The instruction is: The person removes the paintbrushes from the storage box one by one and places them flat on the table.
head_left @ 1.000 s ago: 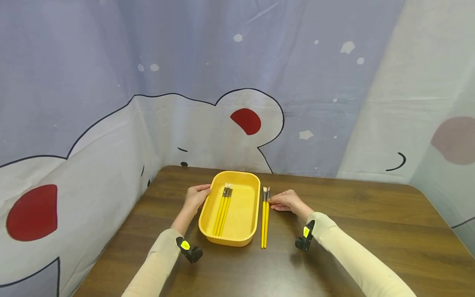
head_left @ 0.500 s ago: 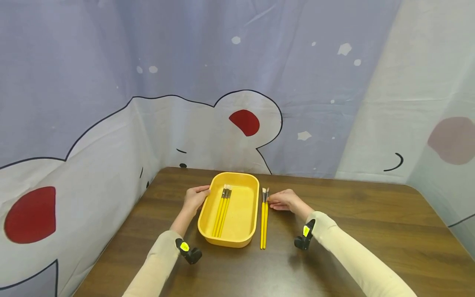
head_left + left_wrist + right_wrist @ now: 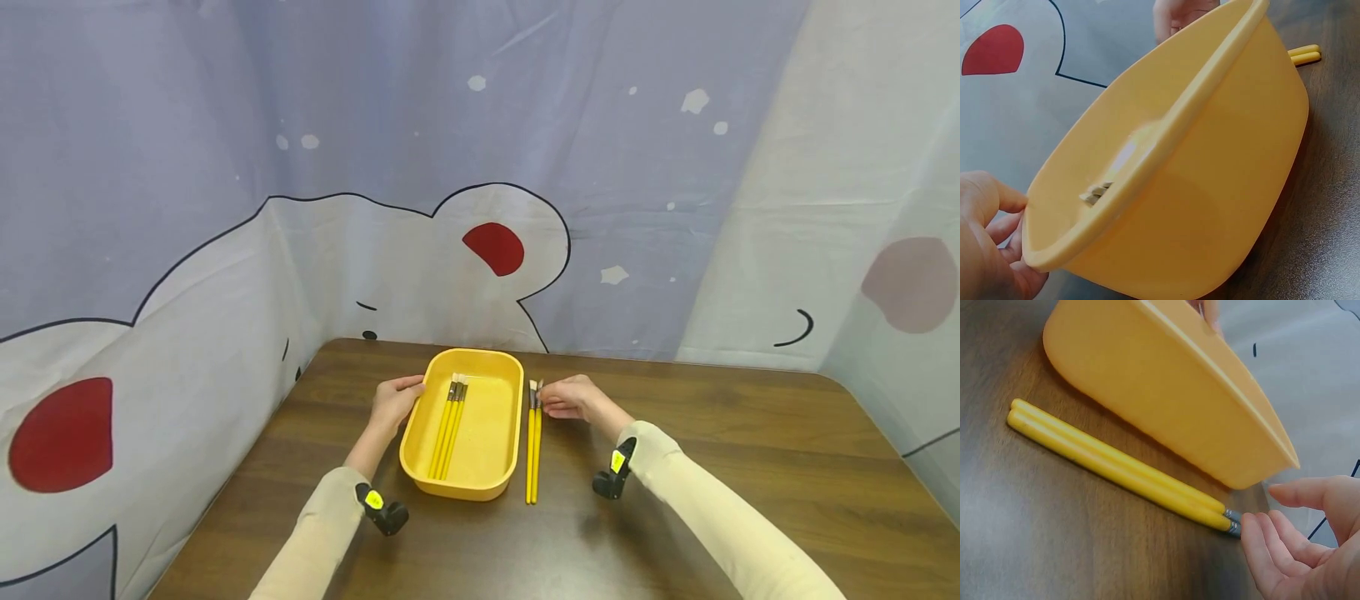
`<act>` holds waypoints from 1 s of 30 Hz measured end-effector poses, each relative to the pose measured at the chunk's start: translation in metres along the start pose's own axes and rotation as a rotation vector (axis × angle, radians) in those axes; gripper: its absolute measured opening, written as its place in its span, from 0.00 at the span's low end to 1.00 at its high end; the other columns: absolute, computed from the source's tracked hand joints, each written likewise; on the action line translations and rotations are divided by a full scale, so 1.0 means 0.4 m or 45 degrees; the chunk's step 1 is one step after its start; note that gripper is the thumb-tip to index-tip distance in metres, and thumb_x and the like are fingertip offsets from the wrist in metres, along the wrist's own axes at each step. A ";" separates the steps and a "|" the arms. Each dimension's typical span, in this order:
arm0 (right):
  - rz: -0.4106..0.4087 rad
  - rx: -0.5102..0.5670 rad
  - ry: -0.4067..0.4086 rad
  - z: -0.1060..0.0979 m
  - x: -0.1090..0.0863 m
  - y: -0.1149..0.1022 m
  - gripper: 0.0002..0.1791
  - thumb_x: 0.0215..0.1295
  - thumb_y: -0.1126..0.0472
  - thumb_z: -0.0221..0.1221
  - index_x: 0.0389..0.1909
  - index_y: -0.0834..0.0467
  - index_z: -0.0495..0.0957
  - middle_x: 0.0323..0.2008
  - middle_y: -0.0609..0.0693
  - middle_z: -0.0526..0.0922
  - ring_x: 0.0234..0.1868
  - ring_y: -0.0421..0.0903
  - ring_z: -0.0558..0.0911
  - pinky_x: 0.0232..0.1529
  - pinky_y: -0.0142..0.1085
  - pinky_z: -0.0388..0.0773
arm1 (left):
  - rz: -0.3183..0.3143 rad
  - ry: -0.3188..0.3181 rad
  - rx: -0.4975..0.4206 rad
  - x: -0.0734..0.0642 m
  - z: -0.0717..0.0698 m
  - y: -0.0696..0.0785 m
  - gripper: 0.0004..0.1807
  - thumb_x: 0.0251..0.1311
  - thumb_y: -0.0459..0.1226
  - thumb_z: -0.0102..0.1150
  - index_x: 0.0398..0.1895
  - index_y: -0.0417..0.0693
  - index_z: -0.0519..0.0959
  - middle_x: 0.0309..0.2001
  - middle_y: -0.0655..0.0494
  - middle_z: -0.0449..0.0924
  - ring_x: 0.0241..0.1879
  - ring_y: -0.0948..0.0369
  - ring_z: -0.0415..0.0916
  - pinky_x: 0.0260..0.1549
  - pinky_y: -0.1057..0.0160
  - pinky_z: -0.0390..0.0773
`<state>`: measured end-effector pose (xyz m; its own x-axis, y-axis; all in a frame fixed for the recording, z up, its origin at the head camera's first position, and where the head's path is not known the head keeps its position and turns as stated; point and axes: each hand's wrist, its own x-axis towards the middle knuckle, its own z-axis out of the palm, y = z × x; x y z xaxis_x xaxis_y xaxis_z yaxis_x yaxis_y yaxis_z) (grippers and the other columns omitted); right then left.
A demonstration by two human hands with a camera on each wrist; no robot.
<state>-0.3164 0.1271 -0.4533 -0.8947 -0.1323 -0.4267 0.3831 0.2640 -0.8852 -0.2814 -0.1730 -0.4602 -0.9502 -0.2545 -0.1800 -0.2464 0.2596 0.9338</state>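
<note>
The yellow plastic tray (image 3: 487, 442) stands on the table with several yellow-handled paintbrushes (image 3: 449, 429) lying inside, towards its left. My left hand (image 3: 393, 403) holds the tray's left rim, thumb over the edge and fingers outside, as the left wrist view (image 3: 988, 231) shows. Just right of the tray, two more paintbrushes (image 3: 533, 450) lie side by side on the wood. At their metal ferrules is my right hand (image 3: 573, 397); in the right wrist view its fingertips (image 3: 1254, 528) touch the ferrules while the thumb stays apart. The bristles are hidden there by the fingers.
The brown wooden table (image 3: 720, 467) extends to both sides and towards me. Behind it hangs a printed curtain (image 3: 630, 208) that meets the table's far edge. A black camera (image 3: 615, 471) is strapped on each wrist.
My right hand has shifted slightly left and up over the ferrules of the two loose paintbrushes. The left hand and the tray have kept their places.
</note>
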 end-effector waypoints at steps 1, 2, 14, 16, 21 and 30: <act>-0.004 -0.008 -0.006 0.001 -0.001 -0.002 0.20 0.60 0.65 0.61 0.51 0.73 0.77 0.34 0.54 0.85 0.30 0.39 0.83 0.39 0.33 0.84 | 0.002 -0.001 -0.003 0.000 0.001 -0.001 0.18 0.65 0.37 0.56 0.56 0.40 0.79 0.52 0.37 0.80 0.44 0.49 0.82 0.33 0.62 0.84; -0.010 -0.013 -0.010 0.003 -0.002 -0.005 0.21 0.60 0.65 0.61 0.52 0.73 0.76 0.36 0.56 0.86 0.30 0.40 0.83 0.40 0.33 0.84 | 0.005 -0.003 -0.005 0.000 0.001 -0.001 0.18 0.65 0.37 0.55 0.56 0.40 0.79 0.52 0.37 0.80 0.44 0.48 0.82 0.33 0.61 0.85; -0.036 -0.025 -0.021 0.017 -0.019 -0.049 0.24 0.59 0.66 0.61 0.56 0.71 0.74 0.33 0.51 0.85 0.34 0.41 0.83 0.47 0.38 0.83 | 0.006 0.002 -0.001 -0.001 -0.002 0.003 0.18 0.64 0.37 0.56 0.55 0.40 0.79 0.51 0.37 0.80 0.42 0.51 0.82 0.29 0.65 0.83; -0.031 -0.019 -0.028 0.020 -0.020 -0.054 0.24 0.59 0.67 0.62 0.57 0.70 0.73 0.31 0.48 0.83 0.35 0.42 0.83 0.49 0.39 0.82 | 0.004 0.002 -0.002 -0.002 -0.003 0.004 0.18 0.63 0.37 0.57 0.55 0.40 0.79 0.51 0.37 0.80 0.41 0.51 0.82 0.28 0.66 0.82; -0.030 -0.015 -0.038 0.023 -0.015 -0.059 0.24 0.56 0.68 0.63 0.55 0.69 0.75 0.32 0.49 0.84 0.33 0.41 0.82 0.46 0.37 0.83 | 0.009 -0.005 -0.006 -0.003 -0.005 0.004 0.18 0.64 0.37 0.56 0.55 0.39 0.79 0.51 0.36 0.80 0.41 0.51 0.82 0.28 0.66 0.82; -0.060 -0.028 -0.074 0.027 -0.024 -0.085 0.21 0.52 0.67 0.67 0.49 0.66 0.78 0.31 0.52 0.84 0.28 0.41 0.82 0.40 0.35 0.85 | 0.008 -0.004 -0.007 -0.002 -0.003 0.003 0.18 0.64 0.37 0.57 0.56 0.40 0.79 0.51 0.37 0.80 0.42 0.51 0.83 0.28 0.66 0.82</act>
<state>-0.3184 0.1091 -0.4213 -0.8965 -0.2002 -0.3952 0.3351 0.2771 -0.9005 -0.2809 -0.1736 -0.4584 -0.9523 -0.2499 -0.1752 -0.2395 0.2562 0.9365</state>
